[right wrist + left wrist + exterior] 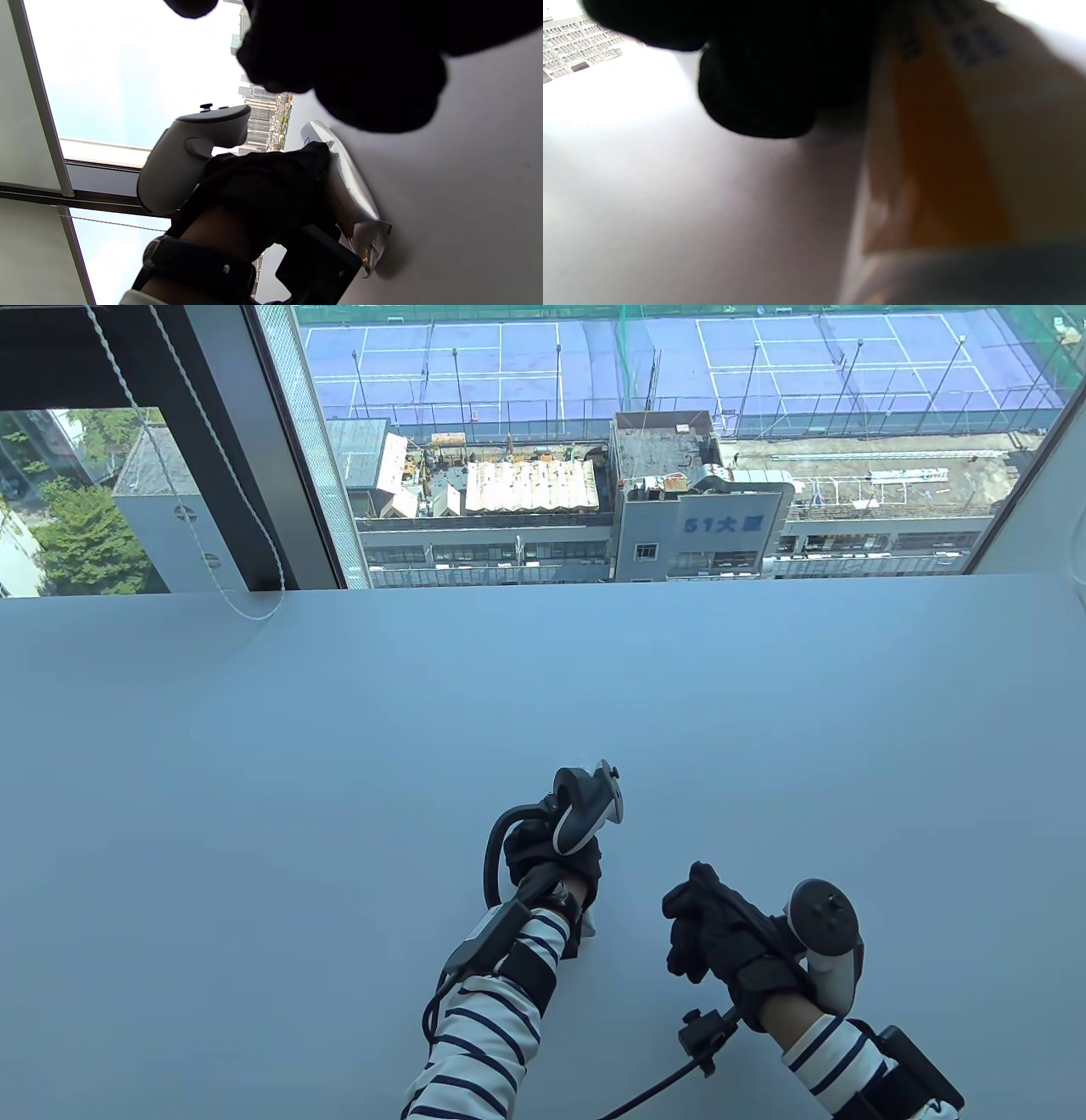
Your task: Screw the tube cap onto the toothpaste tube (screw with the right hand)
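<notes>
While tube (352, 203) was gripped flat on table (254, 780) by left hand (556, 857), near centre, right hand (713, 929) sat curled just right, apart; cap not seen, grasp could not be told. Advised: tube steadied, cap squared on thread, turned gently. Tube crimp shown only by right wrist view; orange print (937, 148) only by left wrist view.

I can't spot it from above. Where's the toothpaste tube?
In the left hand, low and centre in the table view; the toothpaste tube shows in the right wrist view, crimped end on the table.
</notes>
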Demonstrator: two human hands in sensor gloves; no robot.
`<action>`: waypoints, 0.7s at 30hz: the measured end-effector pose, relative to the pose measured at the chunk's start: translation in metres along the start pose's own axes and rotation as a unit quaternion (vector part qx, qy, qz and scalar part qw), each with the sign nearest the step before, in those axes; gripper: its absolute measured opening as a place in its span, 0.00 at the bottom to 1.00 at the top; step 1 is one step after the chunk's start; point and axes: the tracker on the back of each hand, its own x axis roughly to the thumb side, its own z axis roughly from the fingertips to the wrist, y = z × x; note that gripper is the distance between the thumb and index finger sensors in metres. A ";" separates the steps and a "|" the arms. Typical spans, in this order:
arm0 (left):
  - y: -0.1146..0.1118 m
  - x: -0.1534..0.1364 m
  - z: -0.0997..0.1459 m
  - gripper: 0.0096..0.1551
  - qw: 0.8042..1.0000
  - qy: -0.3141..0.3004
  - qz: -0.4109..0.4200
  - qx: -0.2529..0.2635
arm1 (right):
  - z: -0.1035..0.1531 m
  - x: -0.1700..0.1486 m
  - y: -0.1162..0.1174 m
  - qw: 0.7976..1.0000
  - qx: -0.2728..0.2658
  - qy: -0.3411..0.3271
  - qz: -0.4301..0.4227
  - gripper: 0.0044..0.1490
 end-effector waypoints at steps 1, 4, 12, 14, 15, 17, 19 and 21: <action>0.000 -0.001 0.000 0.30 1.000 -0.002 0.001 0.002 | 0.000 0.000 0.000 1.000 0.000 0.001 0.000 0.38; -0.002 -0.005 0.000 0.30 1.000 -0.013 0.017 0.000 | 0.000 -0.001 0.000 1.000 -0.001 0.004 -0.001 0.38; 0.009 -0.060 0.016 0.33 0.986 -0.068 0.112 0.102 | 0.000 0.000 -0.001 1.000 -0.006 0.006 0.000 0.37; 0.013 -0.080 0.025 0.33 0.978 -0.086 0.131 0.137 | -0.001 0.000 -0.002 1.000 -0.007 0.005 0.004 0.37; 0.015 -0.091 0.030 0.33 0.973 -0.098 0.141 0.156 | -0.001 0.001 -0.002 1.000 -0.008 0.002 0.009 0.36; 0.018 -0.115 0.041 0.33 0.958 -0.124 0.173 0.192 | -0.001 0.004 -0.004 0.999 -0.017 -0.011 0.030 0.32; 0.018 -0.136 0.053 0.32 0.943 -0.143 0.200 0.222 | -0.002 0.011 -0.005 0.996 -0.026 -0.040 0.072 0.29; 0.017 -0.155 0.063 0.32 0.930 -0.172 0.223 0.236 | -0.001 0.019 -0.006 0.988 -0.032 -0.073 0.129 0.28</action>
